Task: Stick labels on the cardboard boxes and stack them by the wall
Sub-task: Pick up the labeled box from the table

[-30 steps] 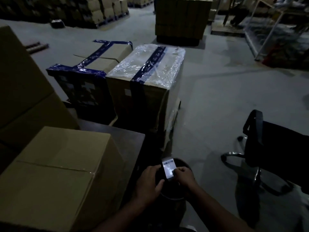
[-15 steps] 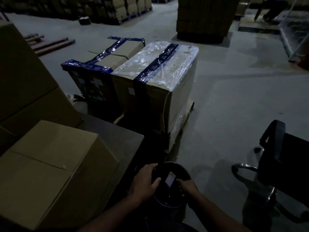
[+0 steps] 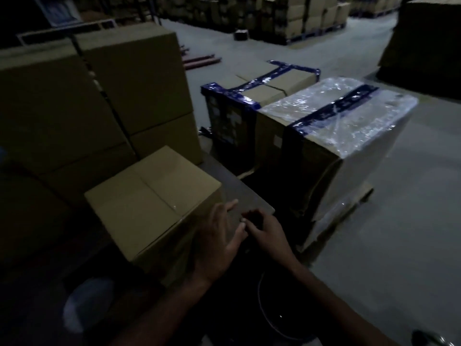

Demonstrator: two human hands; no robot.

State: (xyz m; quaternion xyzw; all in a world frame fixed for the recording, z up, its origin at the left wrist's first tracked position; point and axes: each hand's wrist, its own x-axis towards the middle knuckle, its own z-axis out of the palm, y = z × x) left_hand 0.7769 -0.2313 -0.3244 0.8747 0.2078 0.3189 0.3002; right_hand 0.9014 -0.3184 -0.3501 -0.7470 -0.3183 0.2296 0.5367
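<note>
Reaching over the corner of a dark table (image 3: 252,196) in a dim warehouse, a person's two bare hands meet just beside a plain cardboard box (image 3: 152,198); the left hand (image 3: 219,236) is spread with fingers straight and released, its side close against the box's near right face; the right hand (image 3: 264,228) has fingers curled toward the left hand's fingertips, and whether it pinches anything cannot be told in the gloom; no label can be made out on the box, which sits on the table, its top flaps closed along a centre seam. Behind it, to the left, a stack of larger cartons (image 3: 134,91) rises and blocks the view beyond; at least four carton faces show there. Two bundles stand on the floor past the table's far corner: one strapped with blue tape (image 3: 259,83), the other wrapped in clear film (image 3: 341,113) with a single blue band across its top, the pair touching side by side. A dark round bin (image 3: 277,315) sits below the forearms; red bars (image 3: 199,61) lie on the grey floor (image 3: 411,221); rows of stacked cartons (image 3: 294,18) line the far aisle.
</note>
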